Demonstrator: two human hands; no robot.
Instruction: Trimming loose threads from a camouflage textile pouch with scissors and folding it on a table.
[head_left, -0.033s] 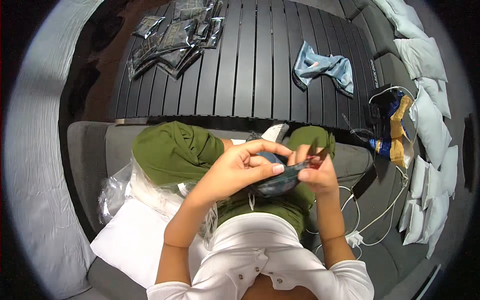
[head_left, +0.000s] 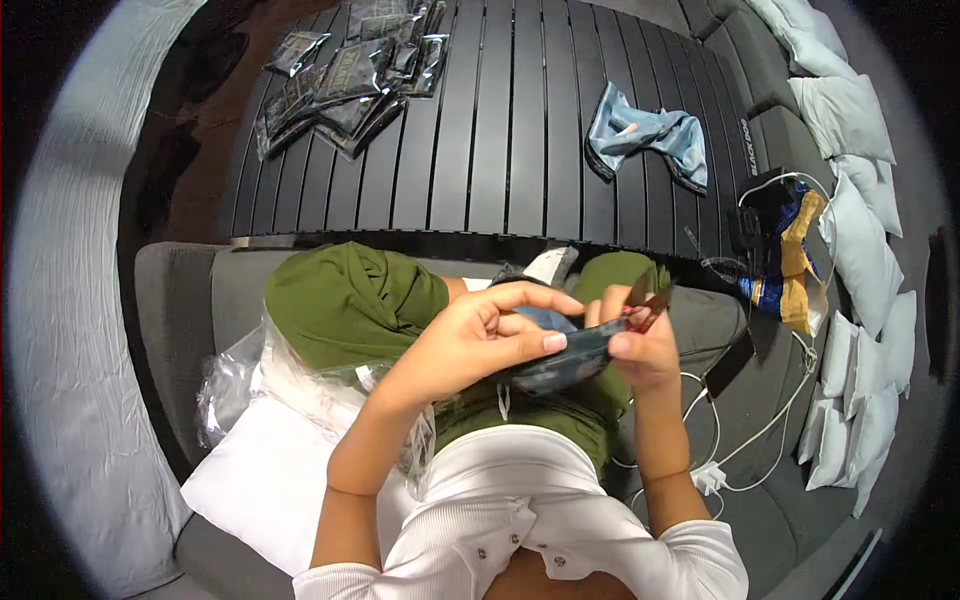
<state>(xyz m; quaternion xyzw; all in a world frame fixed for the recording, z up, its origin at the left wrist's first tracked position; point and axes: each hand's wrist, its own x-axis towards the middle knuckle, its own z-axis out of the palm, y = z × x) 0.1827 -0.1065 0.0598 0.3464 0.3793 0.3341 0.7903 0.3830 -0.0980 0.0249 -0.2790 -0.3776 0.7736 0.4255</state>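
Observation:
A dark blue fabric piece (head_left: 565, 368) with a darker edge hangs over my lap, its inner side a lighter blue. My left hand (head_left: 480, 335) is closed on its upper edge, thumb on top. At the fabric's right end is my right hand (head_left: 640, 340), its thumb and fingers closed around a small tool (head_left: 650, 308) with two dark pointed tips and some red. It looks like thread snips, though the fingers cover much of it. The right thumb lies close against the fabric's end; whether they touch is hard to tell.
Beyond my knees stands a black slatted table (head_left: 490, 150). Several dark packets in clear plastic (head_left: 350, 75) lie at its far left, a light blue fabric piece (head_left: 645, 130) at its right. Beside me are a white pillow (head_left: 260, 490), clear plastic bags (head_left: 235, 390), white cables and an adapter (head_left: 708, 478).
My right hand and the dark-tipped tool have shifted slightly to the right along the fabric's edge. The left hand stays in nearly the same place.

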